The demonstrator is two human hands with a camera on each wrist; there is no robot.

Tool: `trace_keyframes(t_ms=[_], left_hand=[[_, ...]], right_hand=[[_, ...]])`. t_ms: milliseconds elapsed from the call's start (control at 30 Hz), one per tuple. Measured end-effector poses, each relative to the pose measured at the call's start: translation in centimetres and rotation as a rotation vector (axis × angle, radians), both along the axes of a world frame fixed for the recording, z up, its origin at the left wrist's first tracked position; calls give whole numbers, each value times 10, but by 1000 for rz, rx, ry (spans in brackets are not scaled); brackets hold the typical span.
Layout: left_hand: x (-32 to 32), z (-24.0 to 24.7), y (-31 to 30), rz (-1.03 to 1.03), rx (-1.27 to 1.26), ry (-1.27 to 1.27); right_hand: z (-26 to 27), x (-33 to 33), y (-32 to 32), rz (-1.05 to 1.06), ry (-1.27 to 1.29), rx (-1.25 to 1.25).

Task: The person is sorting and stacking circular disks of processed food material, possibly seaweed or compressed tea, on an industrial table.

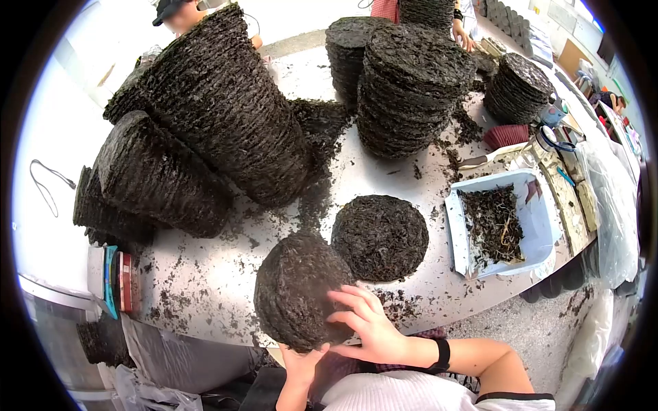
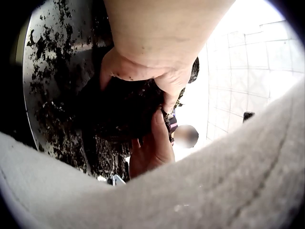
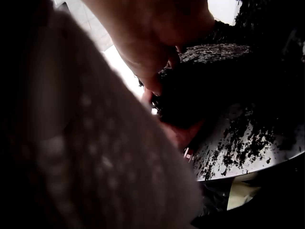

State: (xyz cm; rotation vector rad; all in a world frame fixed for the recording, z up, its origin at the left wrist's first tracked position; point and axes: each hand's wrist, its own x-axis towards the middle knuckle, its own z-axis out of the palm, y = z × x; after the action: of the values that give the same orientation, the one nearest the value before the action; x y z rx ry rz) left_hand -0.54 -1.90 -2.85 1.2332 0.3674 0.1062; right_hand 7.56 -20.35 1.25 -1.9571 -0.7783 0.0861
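A round dark cake of dried seaweed is held tilted over the table's near edge. My left hand grips its lower rim, the thumb on the near side and the other fingers hidden behind it. My right hand lies at its right side with loosely spread fingers touching the face and the thumb near the bottom rim. In the left wrist view, both hands meet at the edge of the dark cake. Just beyond, a second round stack of seaweed cakes lies flat on the table.
Tall leaning seaweed stacks stand at the left, and more stacks at the back. A blue dustpan-like tray with seaweed scraps sits at the right, near a brush. Crumbs litter the white table. Other people are across it.
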Motion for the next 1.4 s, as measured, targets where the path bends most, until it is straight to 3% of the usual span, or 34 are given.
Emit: trace_keyframes(t_ms=[33,133,267,333,367,433,533,600,633,733,800,900,1000,1133,1233,1267,1300,1333,1400], left_hand=[[1,7,1,10,-23,37],[-6,7,11,4,-36,34],[-8,5,17,4,-56,58],[-5,6,16,25,-58,70],[-4,7,16,34,-60,76],[-5,6,17,45,-43,84],[-6,3,17,47,-46,63],[-4,3,15,46,-56,53],[-4,6,14,46,-59,63],[-2,10,8,29,-72,66],[-1,9,2,11,-69,46],[2,5,5,-44,-50,21],[-1,9,10,-25,-119,73],[0,10,8,59,-123,67],[-2,9,15,57,-91,79],[-2,9,16,55,-112,72],[-2,11,16,53,-132,65],[-2,12,16,50,-152,58],[-4,12,15,47,-152,66]], right_hand=[[4,2,1,6,-8,-31],[-3,12,2,185,262,195],[1,14,-7,80,350,253],[5,14,-20,-128,342,224],[7,16,-23,-318,202,286],[-1,22,-42,-676,491,344],[-66,49,-70,-788,522,764],[-75,38,-70,-983,374,420],[-58,33,-65,-854,231,248],[-8,14,-31,-271,64,133],[7,3,-9,-10,-33,-22],[0,5,6,59,68,3],[4,17,3,224,386,188],[4,17,-12,107,415,270],[10,17,-31,-294,168,209],[12,15,-39,-514,472,232],[7,25,-46,-663,453,302],[-10,35,-60,-666,513,414],[-48,48,-59,-935,294,540]])
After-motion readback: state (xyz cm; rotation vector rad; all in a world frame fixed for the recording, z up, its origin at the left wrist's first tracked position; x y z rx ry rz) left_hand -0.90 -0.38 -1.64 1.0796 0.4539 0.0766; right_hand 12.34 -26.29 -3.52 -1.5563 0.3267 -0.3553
